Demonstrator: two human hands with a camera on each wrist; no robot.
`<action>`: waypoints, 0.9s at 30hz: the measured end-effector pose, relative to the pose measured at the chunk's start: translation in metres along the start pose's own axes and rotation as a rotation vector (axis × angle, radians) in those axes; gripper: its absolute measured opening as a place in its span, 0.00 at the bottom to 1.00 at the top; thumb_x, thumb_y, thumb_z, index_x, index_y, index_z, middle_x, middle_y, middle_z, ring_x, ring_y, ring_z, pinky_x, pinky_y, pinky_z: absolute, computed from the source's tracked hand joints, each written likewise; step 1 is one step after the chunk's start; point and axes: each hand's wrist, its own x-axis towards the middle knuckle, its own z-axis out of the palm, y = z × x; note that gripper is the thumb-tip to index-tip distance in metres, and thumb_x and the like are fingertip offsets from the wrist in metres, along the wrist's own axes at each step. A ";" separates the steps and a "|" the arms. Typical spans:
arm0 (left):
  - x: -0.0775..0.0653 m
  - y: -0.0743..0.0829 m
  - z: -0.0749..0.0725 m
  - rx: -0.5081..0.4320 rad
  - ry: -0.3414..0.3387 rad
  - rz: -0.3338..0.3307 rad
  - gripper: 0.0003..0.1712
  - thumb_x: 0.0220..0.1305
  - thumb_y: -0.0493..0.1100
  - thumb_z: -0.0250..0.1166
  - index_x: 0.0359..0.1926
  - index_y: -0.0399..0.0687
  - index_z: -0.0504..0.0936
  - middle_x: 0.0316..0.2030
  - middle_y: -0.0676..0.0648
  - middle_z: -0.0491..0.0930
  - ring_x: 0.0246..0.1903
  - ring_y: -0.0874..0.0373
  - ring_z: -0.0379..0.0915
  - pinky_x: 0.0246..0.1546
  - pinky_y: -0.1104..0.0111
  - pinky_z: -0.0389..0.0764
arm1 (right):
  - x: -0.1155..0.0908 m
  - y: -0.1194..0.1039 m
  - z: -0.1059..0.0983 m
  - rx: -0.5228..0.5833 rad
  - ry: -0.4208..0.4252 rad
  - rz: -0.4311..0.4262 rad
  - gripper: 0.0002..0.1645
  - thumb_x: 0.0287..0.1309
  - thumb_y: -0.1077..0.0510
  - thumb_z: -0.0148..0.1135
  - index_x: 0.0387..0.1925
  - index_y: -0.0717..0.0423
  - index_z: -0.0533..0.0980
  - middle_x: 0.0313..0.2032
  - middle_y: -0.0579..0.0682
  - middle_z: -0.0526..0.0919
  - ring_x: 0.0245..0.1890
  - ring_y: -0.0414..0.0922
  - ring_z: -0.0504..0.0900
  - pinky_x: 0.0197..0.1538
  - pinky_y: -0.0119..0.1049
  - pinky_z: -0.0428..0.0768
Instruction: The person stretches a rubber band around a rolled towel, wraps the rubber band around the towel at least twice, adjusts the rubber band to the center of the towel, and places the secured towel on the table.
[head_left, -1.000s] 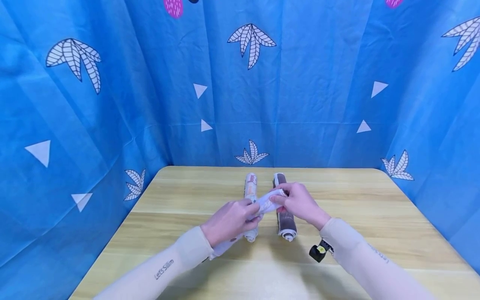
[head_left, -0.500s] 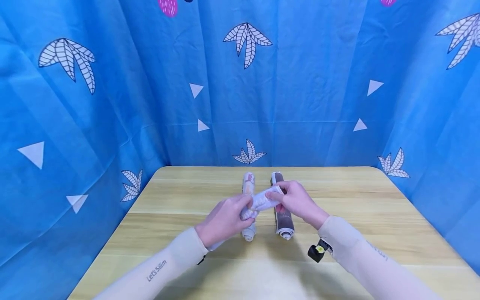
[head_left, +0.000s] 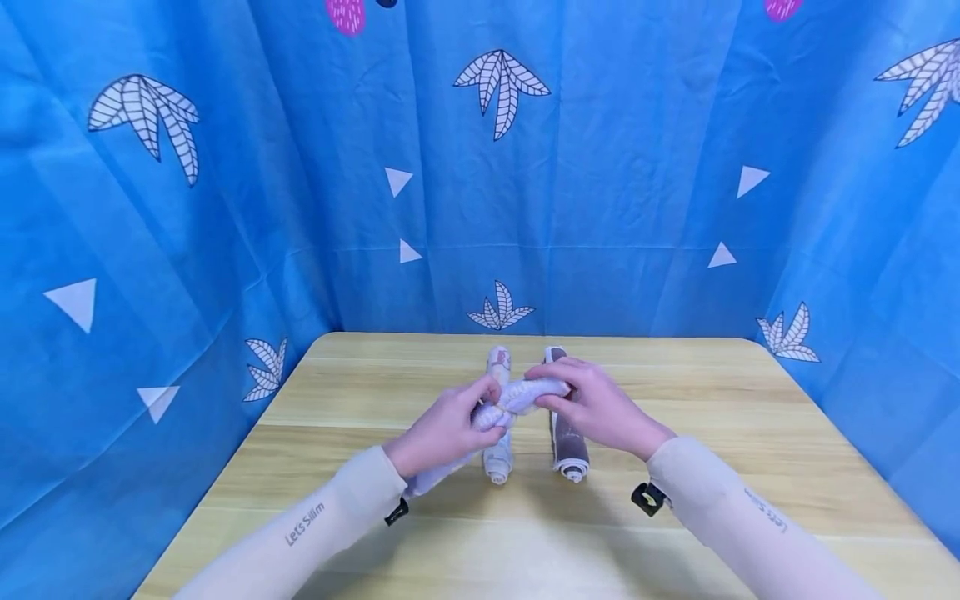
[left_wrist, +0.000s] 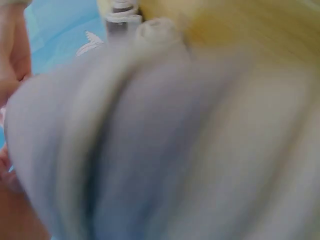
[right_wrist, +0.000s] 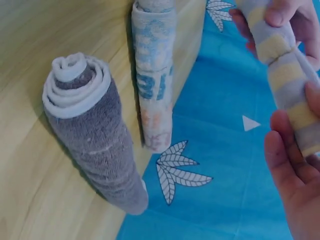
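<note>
A rolled towel, lilac with pale yellow stripes [right_wrist: 289, 87], is held slantwise above the table between my two hands. My left hand [head_left: 444, 429] grips it near the middle, thumb and fingers on opposite sides. My right hand [head_left: 600, 408] holds its far end between thumb and fingers. Close to the left fingers the roll narrows at a thin crease [right_wrist: 281, 57]; whether a band sits there I cannot tell. Behind it lie a white patterned towel roll [head_left: 498, 462] and a grey-brown towel roll [head_left: 570, 442]. In the left wrist view the blurred striped towel [left_wrist: 150, 150] covers most of the frame.
The two towel rolls lie side by side, a little apart, on a light wooden table [head_left: 360, 392]. A blue curtain [head_left: 630, 167] with leaf and triangle prints hangs around the back and sides.
The right hand has shifted its hold from pinching the flattened end to spanning it with thumb and fingers. The left fingers have opened wider around the towel, and a narrow waist now shows.
</note>
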 end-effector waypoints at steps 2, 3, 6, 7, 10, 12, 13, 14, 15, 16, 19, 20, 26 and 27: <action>-0.001 0.000 0.002 0.098 0.024 0.040 0.20 0.64 0.48 0.69 0.52 0.61 0.70 0.47 0.50 0.81 0.39 0.57 0.80 0.34 0.72 0.83 | 0.001 0.000 0.001 0.018 0.017 0.021 0.19 0.62 0.61 0.68 0.54 0.51 0.81 0.46 0.45 0.85 0.39 0.39 0.82 0.40 0.32 0.84; -0.001 0.000 0.004 0.156 0.040 0.076 0.22 0.64 0.48 0.69 0.55 0.60 0.71 0.49 0.49 0.81 0.41 0.57 0.82 0.36 0.72 0.84 | 0.002 -0.001 0.001 0.027 0.026 0.030 0.18 0.62 0.62 0.68 0.54 0.52 0.82 0.45 0.47 0.85 0.37 0.40 0.83 0.39 0.32 0.84; -0.002 -0.001 0.006 0.303 0.107 0.198 0.26 0.64 0.47 0.70 0.61 0.59 0.73 0.51 0.49 0.83 0.43 0.57 0.85 0.39 0.69 0.85 | 0.004 -0.001 0.001 0.049 0.051 0.065 0.16 0.63 0.63 0.67 0.52 0.54 0.82 0.44 0.49 0.86 0.34 0.40 0.83 0.36 0.32 0.84; -0.003 -0.001 0.006 0.344 0.129 0.237 0.27 0.63 0.46 0.71 0.62 0.58 0.74 0.51 0.49 0.83 0.44 0.56 0.85 0.40 0.68 0.86 | 0.004 -0.002 0.001 0.050 0.060 0.076 0.16 0.63 0.63 0.67 0.52 0.54 0.82 0.44 0.49 0.87 0.33 0.40 0.82 0.34 0.32 0.83; -0.003 0.001 0.005 0.435 0.171 0.310 0.26 0.62 0.42 0.71 0.60 0.54 0.77 0.48 0.47 0.84 0.41 0.56 0.86 0.39 0.66 0.86 | 0.005 -0.002 0.003 0.024 0.086 0.109 0.15 0.63 0.62 0.67 0.51 0.55 0.83 0.43 0.50 0.87 0.30 0.40 0.82 0.31 0.32 0.81; -0.003 0.003 0.005 0.481 0.164 0.320 0.23 0.63 0.41 0.71 0.58 0.54 0.77 0.46 0.48 0.84 0.39 0.57 0.85 0.37 0.67 0.86 | 0.005 -0.003 0.004 0.003 0.099 0.126 0.14 0.62 0.62 0.68 0.50 0.55 0.83 0.43 0.51 0.87 0.30 0.40 0.82 0.29 0.32 0.81; -0.002 0.005 0.005 0.499 0.154 0.320 0.23 0.63 0.41 0.70 0.58 0.53 0.77 0.45 0.48 0.83 0.37 0.58 0.85 0.36 0.68 0.85 | 0.005 -0.003 0.004 -0.006 0.105 0.134 0.14 0.62 0.61 0.68 0.50 0.55 0.84 0.43 0.51 0.87 0.30 0.40 0.82 0.29 0.32 0.81; -0.002 0.007 0.004 0.517 0.142 0.316 0.21 0.63 0.41 0.70 0.57 0.53 0.77 0.44 0.48 0.83 0.36 0.59 0.84 0.34 0.70 0.85 | 0.005 -0.004 0.004 -0.015 0.111 0.141 0.14 0.62 0.62 0.68 0.49 0.55 0.84 0.44 0.51 0.87 0.30 0.40 0.82 0.30 0.32 0.81; -0.001 0.009 0.005 0.530 0.130 0.309 0.20 0.63 0.41 0.69 0.56 0.53 0.77 0.43 0.48 0.83 0.34 0.59 0.84 0.32 0.71 0.84 | 0.005 -0.004 0.005 -0.025 0.115 0.144 0.13 0.62 0.62 0.68 0.49 0.55 0.84 0.44 0.51 0.87 0.30 0.40 0.82 0.30 0.32 0.81; 0.000 0.010 0.005 0.544 0.120 0.299 0.19 0.63 0.41 0.69 0.55 0.53 0.77 0.42 0.49 0.83 0.33 0.60 0.83 0.31 0.72 0.83 | 0.005 -0.004 0.005 -0.034 0.117 0.151 0.13 0.62 0.62 0.68 0.48 0.55 0.84 0.44 0.51 0.87 0.30 0.40 0.82 0.29 0.32 0.81; 0.002 0.013 0.006 0.575 0.098 0.267 0.17 0.63 0.44 0.70 0.52 0.54 0.78 0.40 0.50 0.82 0.30 0.61 0.81 0.28 0.75 0.80 | 0.005 -0.005 0.006 -0.040 0.107 0.178 0.13 0.61 0.62 0.68 0.48 0.55 0.84 0.43 0.51 0.88 0.28 0.39 0.81 0.27 0.32 0.80; 0.002 0.013 0.007 0.581 0.096 0.263 0.15 0.63 0.44 0.70 0.50 0.54 0.79 0.39 0.50 0.81 0.29 0.62 0.79 0.26 0.76 0.78 | 0.005 -0.006 0.006 -0.037 0.101 0.187 0.13 0.61 0.62 0.67 0.48 0.55 0.84 0.43 0.51 0.88 0.26 0.39 0.80 0.26 0.33 0.79; 0.000 0.008 0.012 0.613 0.109 0.305 0.10 0.61 0.43 0.70 0.42 0.56 0.78 0.36 0.52 0.77 0.22 0.64 0.72 0.19 0.77 0.68 | 0.006 -0.002 0.005 -0.002 0.076 0.243 0.14 0.62 0.61 0.67 0.49 0.54 0.85 0.36 0.50 0.87 0.17 0.39 0.73 0.20 0.33 0.74; -0.001 0.006 0.012 0.621 0.117 0.321 0.10 0.61 0.43 0.69 0.41 0.56 0.78 0.36 0.51 0.77 0.22 0.64 0.72 0.19 0.77 0.69 | 0.006 -0.001 0.004 0.010 0.074 0.256 0.14 0.62 0.61 0.67 0.49 0.54 0.85 0.35 0.50 0.87 0.17 0.39 0.74 0.21 0.33 0.75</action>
